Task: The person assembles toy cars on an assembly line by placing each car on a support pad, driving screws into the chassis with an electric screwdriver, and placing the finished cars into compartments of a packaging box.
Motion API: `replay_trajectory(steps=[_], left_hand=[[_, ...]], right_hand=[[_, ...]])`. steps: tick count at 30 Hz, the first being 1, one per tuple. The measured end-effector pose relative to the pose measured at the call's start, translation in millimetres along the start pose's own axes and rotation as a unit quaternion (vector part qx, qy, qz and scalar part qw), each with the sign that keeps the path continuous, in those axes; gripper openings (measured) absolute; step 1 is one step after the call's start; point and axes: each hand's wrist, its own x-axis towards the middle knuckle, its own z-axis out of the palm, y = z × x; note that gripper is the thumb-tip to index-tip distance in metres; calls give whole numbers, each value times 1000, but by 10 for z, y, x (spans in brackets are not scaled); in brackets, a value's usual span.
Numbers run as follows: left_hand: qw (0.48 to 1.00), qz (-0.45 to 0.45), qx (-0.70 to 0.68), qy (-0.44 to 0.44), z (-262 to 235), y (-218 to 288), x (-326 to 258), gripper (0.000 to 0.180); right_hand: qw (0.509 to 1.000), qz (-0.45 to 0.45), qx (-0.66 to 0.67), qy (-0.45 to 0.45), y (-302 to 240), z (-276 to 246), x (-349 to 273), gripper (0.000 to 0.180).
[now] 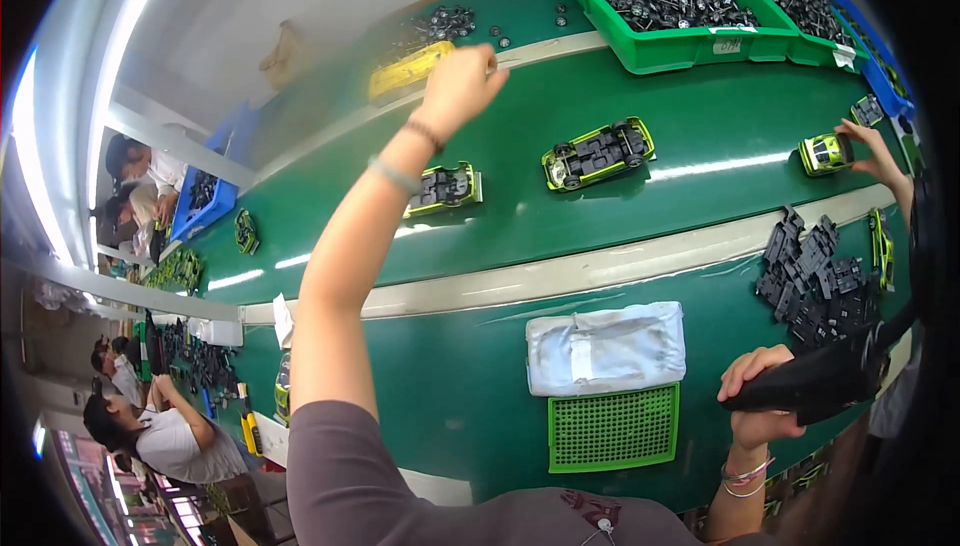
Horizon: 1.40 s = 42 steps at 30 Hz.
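Note:
My left hand (462, 89) reaches over the far side of the belt with its fingers curled. What they hold, if anything, is hidden. Beside it lies a yellow tray (408, 71), with a pile of small black wheel-and-axle parts (445, 22) beyond. My forearm partly covers an upturned green toy car (447, 189); another upturned toy car (598, 154) lies to its right. At the lower right, my right hand (757, 386) has bent fingers. A long black object (835, 378) crosses in front of its palm, so I cannot make out what is gripped.
Green bins (690, 46) of wheel parts stand at the far right. A co-worker's hand (880, 154) touches a green toy car (826, 154) on the belt (700, 116). Black chassis parts (815, 271) are heaped below it. A folded pale cloth (640, 346) adjoins a green mesh basket (613, 429).

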Motion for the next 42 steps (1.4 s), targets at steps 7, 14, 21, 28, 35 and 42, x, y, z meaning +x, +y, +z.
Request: replay_trajectory(steps=[7, 14, 21, 28, 35, 42], left_hand=[[996, -26, 34, 85, 1001, -556, 1052, 24], [991, -56, -57, 107, 857, -587, 923, 17], [779, -91, -620, -16, -53, -90, -67, 16], [759, -37, -650, 26, -423, -64, -836, 13], [897, -7, -438, 58, -491, -14, -1134, 14], [972, 24, -232, -24, -416, 95, -1476, 18]], right_hand=[[1000, 13, 15, 8, -16, -19, 15, 92], [1000, -22, 6, -17, -35, -19, 42, 85], [999, 39, 7, 23, -69, -47, -6, 92], [1000, 0, -9, -6, -6, -6, -20, 86], [998, 46, 31, 24, -25, -20, -22, 92], [999, 40, 20, 17, -24, -33, -17, 92]])
